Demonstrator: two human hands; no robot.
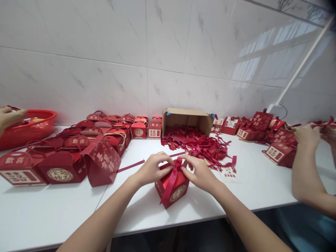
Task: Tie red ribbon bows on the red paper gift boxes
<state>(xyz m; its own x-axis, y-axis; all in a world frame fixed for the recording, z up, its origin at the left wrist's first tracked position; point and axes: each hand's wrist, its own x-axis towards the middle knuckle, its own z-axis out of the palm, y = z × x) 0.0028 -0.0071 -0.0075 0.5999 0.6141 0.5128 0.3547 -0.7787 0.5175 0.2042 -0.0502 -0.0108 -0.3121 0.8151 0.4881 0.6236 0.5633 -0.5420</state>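
Observation:
A small red gift box (pixel 179 194) with a round gold emblem stands on the white table in front of me. Across its top lies a red ribbon (pixel 170 185), looped at the top, with one tail hanging down the front. My left hand (pixel 154 168) pinches the ribbon at the box's left upper edge. From the other side, my right hand (pixel 198 171) has thumb and fingers closed on the ribbon loop. The fingertips partly hide the knot.
Rows of finished-looking red boxes (pixel 63 166) fill the left side. A tipped cardboard carton (pixel 187 113) spills red ribbons (pixel 207 147) behind my hands. A red basin (pixel 39 122) with another person's hand stands far left. At right, a co-worker's arms (pixel 308 164) reach beside more boxes (pixel 280 152).

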